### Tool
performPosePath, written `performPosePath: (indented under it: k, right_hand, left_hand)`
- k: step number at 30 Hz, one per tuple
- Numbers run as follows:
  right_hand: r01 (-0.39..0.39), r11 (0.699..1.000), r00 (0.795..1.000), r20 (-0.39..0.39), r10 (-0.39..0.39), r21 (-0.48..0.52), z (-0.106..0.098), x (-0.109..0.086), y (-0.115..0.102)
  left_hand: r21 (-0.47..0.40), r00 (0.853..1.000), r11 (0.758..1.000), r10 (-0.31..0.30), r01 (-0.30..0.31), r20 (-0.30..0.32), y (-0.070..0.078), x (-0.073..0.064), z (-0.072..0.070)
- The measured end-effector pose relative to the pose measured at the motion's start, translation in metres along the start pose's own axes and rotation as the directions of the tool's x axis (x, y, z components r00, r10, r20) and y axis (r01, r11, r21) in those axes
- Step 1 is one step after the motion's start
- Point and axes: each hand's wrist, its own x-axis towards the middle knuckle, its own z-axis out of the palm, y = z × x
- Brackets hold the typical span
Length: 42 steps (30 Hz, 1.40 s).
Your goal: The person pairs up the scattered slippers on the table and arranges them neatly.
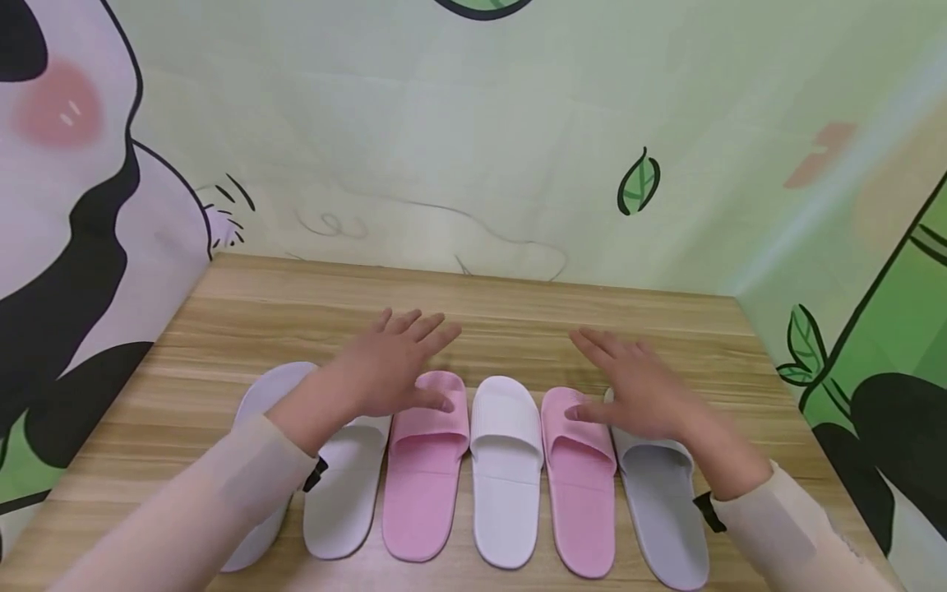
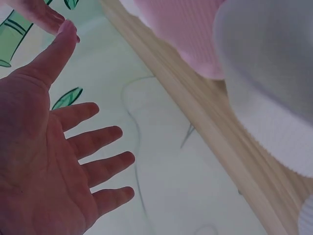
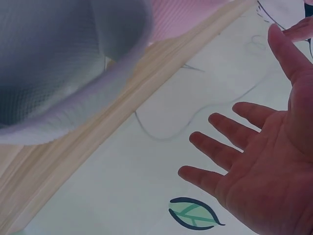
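Left hand (image 1: pixel 388 366), right hand (image 1: pixel 644 390): held apart, fingers outstretched
Row: 6 pink, white and greyish flat ribbed slippers (image 1: pixel 506 506) laid on wood-grain counter (image 1: pixel 510 329)

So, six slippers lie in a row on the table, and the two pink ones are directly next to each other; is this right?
Not quite: a white slipper lies between the two pink ones, as the head view shows. The rest holds.

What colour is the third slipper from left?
That slipper is pink, clearest in head view.
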Motion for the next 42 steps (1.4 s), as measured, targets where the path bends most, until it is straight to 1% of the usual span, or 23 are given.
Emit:
performPosePath:
  k: [3, 6, 11, 13, 14, 16, 20, 22, 25, 27, 29, 31, 37, 42]
  right_hand:
    - [0.022, 1.0, 1.0, 0.0, -0.022, -0.006, 0.005, -0.005, -0.002]
    - [0.048, 0.999, 0.999, -0.01, -0.049, -0.016, 0.009, -0.01, -0.005]
    - [0.077, 0.997, 0.997, -0.015, -0.077, -0.019, 0.02, -0.018, -0.012]
    - [0.091, 0.995, 0.996, -0.015, -0.092, -0.027, 0.024, -0.021, -0.016]
    - [0.096, 0.995, 0.995, -0.014, -0.097, -0.033, 0.025, -0.023, -0.018]
    - [0.097, 0.994, 0.995, -0.002, -0.097, -0.042, 0.028, -0.026, -0.022]
    - [0.096, 0.994, 0.995, 0.027, -0.094, -0.045, 0.033, -0.033, -0.031]
    - [0.096, 0.994, 0.995, 0.037, -0.094, -0.051, 0.035, -0.036, -0.036]
    - [0.089, 0.994, 0.995, 0.053, -0.086, -0.056, 0.039, -0.039, -0.041]
    - [0.064, 0.997, 0.995, 0.074, -0.06, -0.05, 0.04, -0.041, -0.045]
    - [0.04, 0.998, 0.995, 0.096, -0.036, -0.043, 0.042, -0.042, -0.048]
    - [0.021, 0.999, 0.993, 0.116, -0.016, -0.038, 0.044, -0.043, -0.05]
    - [-0.024, 0.999, 0.989, 0.148, 0.027, -0.021, 0.051, -0.049, -0.059]
    - [-0.034, 0.999, 0.988, 0.154, 0.034, -0.006, 0.057, -0.053, -0.061]
  left_hand:
    - [0.001, 1.0, 1.0, 0.011, -0.011, 0.003, 0.005, -0.004, 0.004]
    - [-0.003, 1.0, 1.0, 0.013, -0.013, 0.02, 0.011, -0.007, 0.008]
    - [-0.043, 0.998, 0.999, 0.002, 0.001, 0.061, 0.025, -0.012, 0.015]
    - [-0.063, 0.997, 0.998, 0.006, -0.001, 0.073, 0.03, -0.015, 0.018]
    - [-0.059, 0.997, 0.998, 0.012, -0.008, 0.076, 0.032, -0.017, 0.02]
    - [-0.062, 0.997, 0.998, 0.021, -0.016, 0.08, 0.036, -0.019, 0.024]
    - [-0.049, 0.997, 0.998, 0.039, -0.036, 0.067, 0.044, -0.024, 0.033]
    - [-0.059, 0.997, 0.998, 0.042, -0.038, 0.062, 0.048, -0.026, 0.036]
    - [-0.083, 0.997, 0.996, 0.031, -0.025, 0.072, 0.054, -0.03, 0.038]
    - [-0.09, 0.996, 0.996, 0.018, -0.009, 0.089, 0.059, -0.033, 0.039]
    - [-0.076, 0.994, 0.997, 0.007, 0.002, 0.109, 0.064, -0.036, 0.04]
    - [-0.043, 0.992, 0.999, -0.003, 0.008, 0.124, 0.069, -0.039, 0.041]
    - [0.055, 0.991, 0.998, -0.022, 0.015, 0.134, 0.081, -0.046, 0.048]
    - [0.082, 0.986, 0.996, -0.041, 0.027, 0.164, 0.086, -0.048, 0.053]
